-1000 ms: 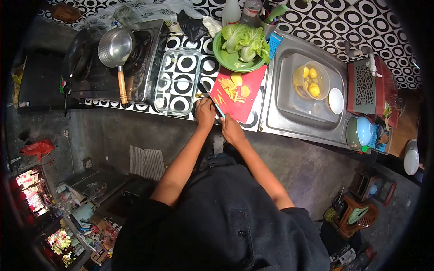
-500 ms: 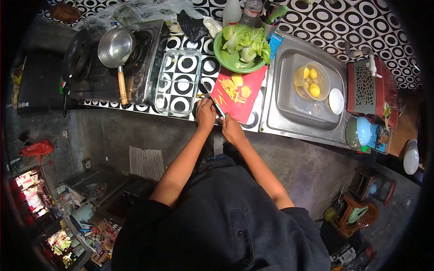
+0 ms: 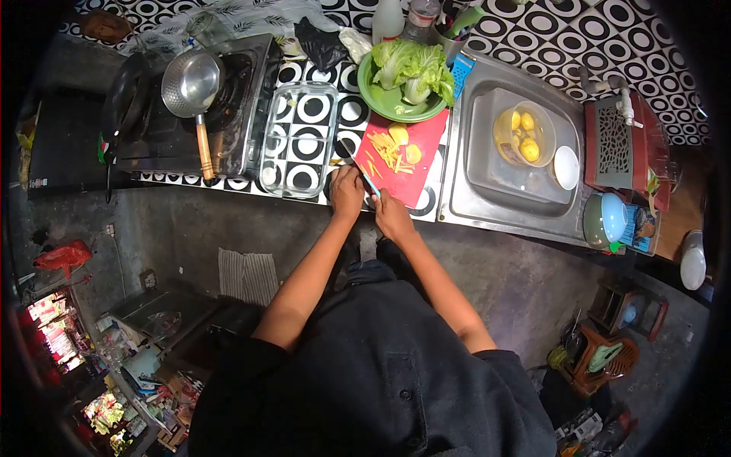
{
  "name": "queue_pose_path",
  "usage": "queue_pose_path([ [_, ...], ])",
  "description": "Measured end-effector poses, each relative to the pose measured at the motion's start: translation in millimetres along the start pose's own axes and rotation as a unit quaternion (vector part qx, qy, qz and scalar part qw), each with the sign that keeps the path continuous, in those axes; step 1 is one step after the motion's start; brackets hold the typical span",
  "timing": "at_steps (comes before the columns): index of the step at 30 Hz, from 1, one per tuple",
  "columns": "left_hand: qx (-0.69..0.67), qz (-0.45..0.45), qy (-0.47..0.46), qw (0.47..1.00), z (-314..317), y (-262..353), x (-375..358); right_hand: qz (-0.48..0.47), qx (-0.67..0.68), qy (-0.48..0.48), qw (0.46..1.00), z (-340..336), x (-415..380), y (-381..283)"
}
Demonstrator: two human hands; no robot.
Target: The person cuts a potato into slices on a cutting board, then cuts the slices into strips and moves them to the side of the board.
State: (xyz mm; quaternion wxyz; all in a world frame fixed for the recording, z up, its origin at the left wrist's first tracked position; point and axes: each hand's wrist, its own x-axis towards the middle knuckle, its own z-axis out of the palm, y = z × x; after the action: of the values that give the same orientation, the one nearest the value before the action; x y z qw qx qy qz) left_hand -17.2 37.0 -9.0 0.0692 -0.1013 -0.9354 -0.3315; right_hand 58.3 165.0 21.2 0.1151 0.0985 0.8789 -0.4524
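My right hand [image 3: 393, 215] is closed round the blue handle of a knife [image 3: 368, 180] at the lower left of a red cutting board [image 3: 416, 185]. The blade points up and left. Beside the knife, at the board's left edge, my left hand [image 3: 347, 190] has its fingers bent together; whatever they hold, if anything, is hidden. Yellow strips [image 3: 387, 150] lie on the board, near a yellow chunk [image 3: 398, 135] and a rounded yellow piece [image 3: 413, 154]. Just above my left hand, a small yellow piece [image 3: 336, 161] shows on the tiles.
A green bowl of leafy greens [image 3: 368, 90] stands behind the board. To the left are a glass dish [image 3: 266, 156] and a saucepan [image 3: 180, 90] on the stove [image 3: 251, 122]. The sink [image 3: 474, 199] at right holds a bowl of yellow pieces [image 3: 546, 129] and a white bowl [image 3: 566, 167].
The whole view has shifted very slightly. Both hands and the knife keep nearly the same place on the board.
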Motion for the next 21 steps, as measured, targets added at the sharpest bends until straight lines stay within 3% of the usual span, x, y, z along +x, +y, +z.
queue_pose_path([
  [21, 0.006, -0.007, -0.007, 1.000, -1.3, 2.7, -0.5, 0.004, 0.007, -0.004, 1.000, 2.8, 8.9, 1.1],
])
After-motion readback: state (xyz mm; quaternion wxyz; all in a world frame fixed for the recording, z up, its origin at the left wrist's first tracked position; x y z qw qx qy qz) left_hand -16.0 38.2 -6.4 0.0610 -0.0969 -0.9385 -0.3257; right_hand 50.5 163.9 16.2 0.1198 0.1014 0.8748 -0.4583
